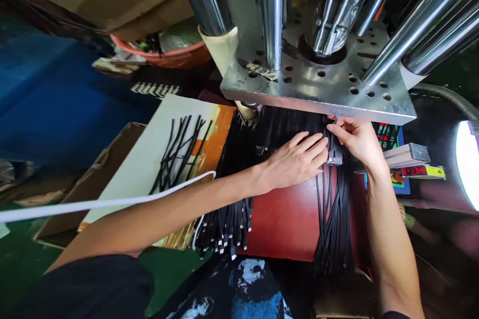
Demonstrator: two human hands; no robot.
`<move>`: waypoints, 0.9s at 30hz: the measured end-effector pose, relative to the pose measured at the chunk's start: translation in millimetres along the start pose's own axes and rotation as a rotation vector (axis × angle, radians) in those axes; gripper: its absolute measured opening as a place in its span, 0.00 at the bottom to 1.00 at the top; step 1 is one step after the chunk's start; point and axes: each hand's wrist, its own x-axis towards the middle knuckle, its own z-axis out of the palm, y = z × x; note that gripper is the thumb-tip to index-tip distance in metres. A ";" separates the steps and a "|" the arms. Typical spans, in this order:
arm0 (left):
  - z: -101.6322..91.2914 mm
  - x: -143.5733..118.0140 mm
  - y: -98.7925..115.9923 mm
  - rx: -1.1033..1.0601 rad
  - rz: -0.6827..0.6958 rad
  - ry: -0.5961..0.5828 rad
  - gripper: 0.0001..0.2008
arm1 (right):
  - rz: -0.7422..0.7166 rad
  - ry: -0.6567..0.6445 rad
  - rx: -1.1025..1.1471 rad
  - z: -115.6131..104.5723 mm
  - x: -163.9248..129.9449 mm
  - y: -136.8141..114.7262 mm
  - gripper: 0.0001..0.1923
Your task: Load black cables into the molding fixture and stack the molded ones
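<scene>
My left hand (299,159) lies palm down with its fingers stretched out, their tips at a small metal block (334,156) beneath the press. My right hand (357,140) is at the other side of that block, thumb and forefinger pinched on a thin black cable; part of its fingers is hidden by the press plate. A bundle of black cables (339,219) hangs from the block toward me over the red work surface (286,219). To the left, another bunch of black cables (234,219) shows pale metal plug ends.
Above my hands is the thick steel press plate (318,97) with upright rods. Several black cables (183,154) lie on a white board (130,174) at left. A white cord (112,203) crosses there. A bright lamp (467,164) and a control panel (402,184) stand at right.
</scene>
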 end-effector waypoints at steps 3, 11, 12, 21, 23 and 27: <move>0.5 0.6 10.7 -0.026 -0.045 0.016 0.24 | 0.002 0.011 -0.073 0.6 2.1 -1.7 0.17; 4.7 -0.1 38.2 -0.026 -0.218 -0.017 0.34 | -0.134 0.018 -0.760 3.4 -67.6 -31.3 0.26; 4.3 1.4 38.3 -0.045 -0.229 -0.019 0.36 | -0.101 -0.003 -0.860 4.5 -73.2 -34.0 0.28; -1.6 43.1 -1.7 -0.177 -0.380 -0.057 0.31 | 0.098 -0.062 -1.126 13.0 -11.8 -41.8 0.30; -1.4 47.6 -8.5 -0.177 -0.379 -0.037 0.30 | 0.108 -0.063 -1.137 14.6 -4.6 -43.2 0.28; 1.9 54.2 -20.7 -0.180 -0.390 -0.015 0.27 | 0.120 -0.040 -1.139 17.4 -1.4 -43.8 0.27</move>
